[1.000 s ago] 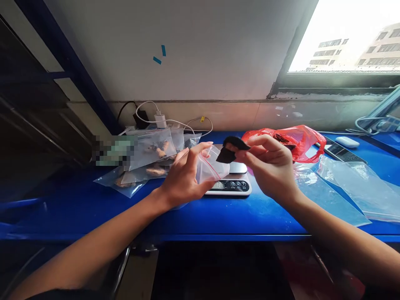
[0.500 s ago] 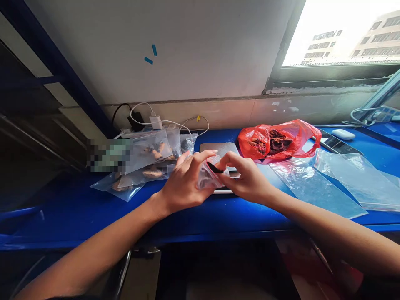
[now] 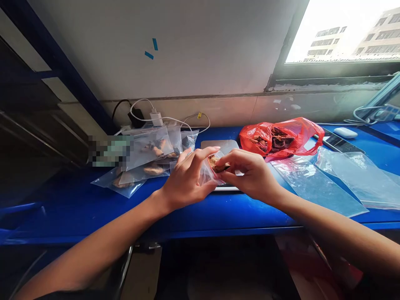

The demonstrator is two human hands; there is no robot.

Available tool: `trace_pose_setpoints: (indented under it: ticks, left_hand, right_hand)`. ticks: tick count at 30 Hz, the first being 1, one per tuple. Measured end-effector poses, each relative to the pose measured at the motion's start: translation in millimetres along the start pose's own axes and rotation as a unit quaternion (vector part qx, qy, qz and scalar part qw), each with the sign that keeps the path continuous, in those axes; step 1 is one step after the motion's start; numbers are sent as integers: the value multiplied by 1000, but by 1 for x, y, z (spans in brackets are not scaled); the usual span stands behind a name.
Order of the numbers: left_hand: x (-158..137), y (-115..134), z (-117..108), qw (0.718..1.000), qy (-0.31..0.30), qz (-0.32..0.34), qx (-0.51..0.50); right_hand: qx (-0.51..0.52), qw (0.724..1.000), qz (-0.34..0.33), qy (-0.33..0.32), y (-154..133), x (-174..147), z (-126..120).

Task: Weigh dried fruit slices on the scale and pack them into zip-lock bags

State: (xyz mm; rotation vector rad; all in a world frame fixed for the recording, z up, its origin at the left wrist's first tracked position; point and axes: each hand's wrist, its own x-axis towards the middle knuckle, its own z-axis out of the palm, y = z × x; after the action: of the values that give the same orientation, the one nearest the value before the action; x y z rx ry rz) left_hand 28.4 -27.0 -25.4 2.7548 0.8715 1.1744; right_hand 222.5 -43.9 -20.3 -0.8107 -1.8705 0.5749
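Observation:
My left hand (image 3: 184, 181) is closed around a small clear zip bag (image 3: 204, 173), thumb and fingers holding its mouth apart. At that mouth my right hand (image 3: 250, 173) pinches a dried piece (image 3: 215, 162), tan and rough with a dark edge, partly inside the bag. My fingers hide some of the piece, and its kind cannot be made out. Under both hands lies a flat scale-like device (image 3: 220, 144) with a silver plate and white base. A red plastic bag (image 3: 300, 139), standing open to the right, holds dark reddish-brown dried pieces (image 3: 283, 141).
Several filled clear bags (image 3: 153, 143) are piled on the left of the blue table (image 3: 200, 216). Flat clear bags (image 3: 318, 183) lie at the right, before a phone (image 3: 342, 143) and a white case (image 3: 344, 133). A charger (image 3: 156, 118) with cables stands by the wall.
The dried piece has turned in my right hand, so its tan face shows where a dark edge showed before. My left hand keeps its hold on the zip bag.

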Motion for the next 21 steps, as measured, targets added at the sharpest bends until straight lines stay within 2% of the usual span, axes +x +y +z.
trace_pose_setpoints:
  ticks: [3, 9, 14, 17, 21]
  left_hand:
    - [0, 0, -1, 1000, -5, 6, 2]
    - [0, 0, -1, 1000, -12, 4, 1]
    - [-1, -1, 1, 1000, -18, 15, 0]
    - [-2, -1, 2, 999, -27, 33, 3]
    - [-2, -1, 2, 999, -29, 44, 1]
  right_hand:
    - [12, 1000, 23, -7, 1, 0, 0]
    - [-3, 1000, -10, -14, 5, 0, 1]
    - [5, 1000, 14, -24, 3, -2, 1]
    - [4, 999, 22, -41, 3, -2, 1]
    - [4, 996, -4, -85, 6, -1, 1]
